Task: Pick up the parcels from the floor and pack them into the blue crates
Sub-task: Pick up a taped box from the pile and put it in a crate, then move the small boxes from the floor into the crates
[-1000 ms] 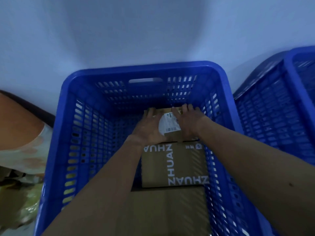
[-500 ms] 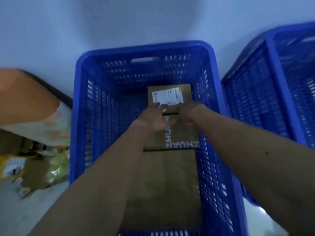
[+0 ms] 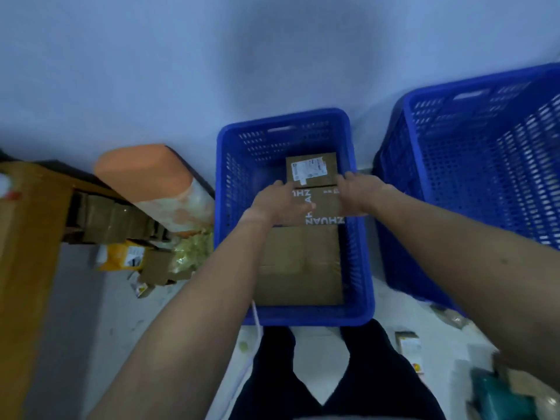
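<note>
The small brown cardboard parcel with a white shipping label point(image 3: 312, 169) lies flat at the far end of the blue perforated plastic crate point(image 3: 368, 268), its long axis across the crate. Touching its near edge is a brown box printed with white letters point(image 3: 328, 207), and nearer again a large plain brown cardboard box point(image 3: 300, 268) fills the crate's near half, so the three make a single row along the crate's right wall.

Both hands are inside the crate, over the printed box. The left hand point(image 3: 280, 204) rests on its left part with fingers loose. The right hand point(image 3: 359, 192) lies at its right edge, fingertips reaching toward the seam below the labelled parcel. Neither looks to be grasping anything, though blur hides the fingers' detail.

The next pick most likely turns on the floor left of the crate. A yellow flat parcel point(image 3: 124, 256) and small crumpled brown boxes point(image 3: 157, 268) lie there, level with the crate's near half and just outside the left forearm, so the left hand is nearer. A small pale labelled packet point(image 3: 409, 344) lies off the crate's near right corner, under the right forearm.

Right of the crate stands a second blue crate point(image 3: 485, 177).
</note>
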`<state>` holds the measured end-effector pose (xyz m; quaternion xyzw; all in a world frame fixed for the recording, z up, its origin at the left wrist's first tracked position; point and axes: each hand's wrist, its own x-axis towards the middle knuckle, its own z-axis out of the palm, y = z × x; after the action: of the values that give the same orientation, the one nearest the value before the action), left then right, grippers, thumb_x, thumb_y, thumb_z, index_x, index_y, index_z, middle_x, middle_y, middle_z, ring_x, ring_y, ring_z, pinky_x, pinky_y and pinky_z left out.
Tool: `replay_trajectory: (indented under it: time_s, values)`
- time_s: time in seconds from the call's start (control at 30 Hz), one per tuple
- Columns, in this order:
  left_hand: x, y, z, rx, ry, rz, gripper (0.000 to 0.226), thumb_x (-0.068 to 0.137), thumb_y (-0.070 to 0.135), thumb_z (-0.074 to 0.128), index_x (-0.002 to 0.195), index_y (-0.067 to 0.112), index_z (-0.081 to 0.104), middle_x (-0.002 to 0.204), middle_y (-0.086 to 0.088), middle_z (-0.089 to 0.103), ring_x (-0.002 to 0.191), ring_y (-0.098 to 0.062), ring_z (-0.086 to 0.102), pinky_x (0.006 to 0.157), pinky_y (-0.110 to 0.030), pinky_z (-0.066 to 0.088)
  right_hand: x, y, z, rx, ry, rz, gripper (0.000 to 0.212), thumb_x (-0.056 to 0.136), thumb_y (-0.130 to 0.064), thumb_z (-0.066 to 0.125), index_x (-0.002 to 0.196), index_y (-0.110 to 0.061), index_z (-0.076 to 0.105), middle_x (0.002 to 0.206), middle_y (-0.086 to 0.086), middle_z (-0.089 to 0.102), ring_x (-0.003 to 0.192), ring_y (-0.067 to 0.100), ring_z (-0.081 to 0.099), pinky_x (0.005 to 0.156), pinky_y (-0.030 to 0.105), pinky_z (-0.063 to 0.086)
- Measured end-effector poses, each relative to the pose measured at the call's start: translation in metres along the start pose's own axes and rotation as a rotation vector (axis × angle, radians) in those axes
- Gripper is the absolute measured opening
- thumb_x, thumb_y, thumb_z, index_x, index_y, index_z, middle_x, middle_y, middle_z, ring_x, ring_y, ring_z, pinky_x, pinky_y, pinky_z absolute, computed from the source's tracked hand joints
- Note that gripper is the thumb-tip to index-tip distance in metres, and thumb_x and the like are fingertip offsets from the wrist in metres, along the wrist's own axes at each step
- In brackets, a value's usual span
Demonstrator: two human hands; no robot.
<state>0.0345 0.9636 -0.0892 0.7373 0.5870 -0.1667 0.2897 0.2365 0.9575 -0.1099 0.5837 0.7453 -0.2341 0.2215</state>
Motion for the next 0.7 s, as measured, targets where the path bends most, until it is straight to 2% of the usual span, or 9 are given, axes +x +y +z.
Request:
replay_trajectory:
  time_s: [0.1, 0.23, 0.33, 0.5, 0.6, 0.7]
  values:
    - [-0.044, 0.012, -0.015, 0.052, 0.076, 0.027, 0.082, 0.083, 0.074, 0.054, 0.145, 0.021, 0.043, 0.135, -0.008, 0.05, 0.12, -0.028, 0.053, 0.095, -0.043, 0.048, -0.047, -0.002, -0.018, 0.028, 0.048, 0.004, 0.079, 0.083, -0.052, 0.069, 0.139, -0.008, 0.034, 0.133, 0.014, 0.047, 0.122, 0.032, 0.051, 0.094, 0.044, 0.046]
    - [-0.084, 0.023, -0.018, 0.061, 0.139, 0.068, 0.081, 0.086, 0.071, 0.053, 0.145, 0.016, 0.041, 0.137, -0.009, 0.05, 0.118, -0.028, 0.054, 0.092, -0.041, 0.048, -0.102, -0.003, -0.018, 0.05, 0.087, 0.056, 0.071, 0.086, -0.049, 0.067, 0.136, -0.007, 0.039, 0.133, 0.015, 0.045, 0.122, 0.033, 0.048, 0.095, 0.045, 0.048]
    - [-0.106, 0.031, -0.016, 0.059, 0.144, 0.103, 0.084, 0.088, 0.069, 0.052, 0.148, 0.013, 0.036, 0.145, -0.01, 0.047, 0.127, -0.029, 0.051, 0.098, -0.042, 0.046, -0.147, -0.004, -0.009, 0.071, 0.093, 0.126, 0.066, 0.088, -0.049, 0.064, 0.134, -0.007, 0.043, 0.133, 0.014, 0.045, 0.12, 0.031, 0.048, 0.093, 0.043, 0.047]
    - [-0.143, 0.042, -0.005, 0.079, 0.145, 0.237, 0.089, 0.084, 0.071, 0.053, 0.15, 0.013, 0.035, 0.148, -0.01, 0.047, 0.131, -0.03, 0.049, 0.104, -0.045, 0.044, -0.218, -0.017, 0.025, 0.083, 0.051, 0.311, 0.065, 0.092, -0.052, 0.058, 0.137, -0.007, 0.041, 0.137, 0.015, 0.04, 0.121, 0.034, 0.047, 0.095, 0.046, 0.045]
    - [-0.162, 0.047, 0.006, 0.15, 0.134, 0.361, 0.082, 0.085, 0.07, 0.053, 0.142, 0.013, 0.043, 0.14, -0.008, 0.054, 0.125, -0.029, 0.053, 0.101, -0.044, 0.046, -0.263, -0.028, 0.057, 0.128, 0.044, 0.396, 0.062, 0.091, -0.052, 0.06, 0.133, -0.008, 0.044, 0.137, 0.015, 0.04, 0.123, 0.034, 0.045, 0.096, 0.046, 0.045]
    - [-0.179, 0.055, 0.015, 0.204, 0.145, 0.448, 0.084, 0.078, 0.081, 0.049, 0.136, 0.019, 0.047, 0.131, -0.005, 0.058, 0.118, -0.027, 0.057, 0.096, -0.046, 0.048, -0.31, -0.033, 0.096, 0.164, 0.025, 0.502, 0.065, 0.088, -0.053, 0.062, 0.133, -0.008, 0.046, 0.136, 0.015, 0.041, 0.126, 0.034, 0.043, 0.099, 0.046, 0.043]
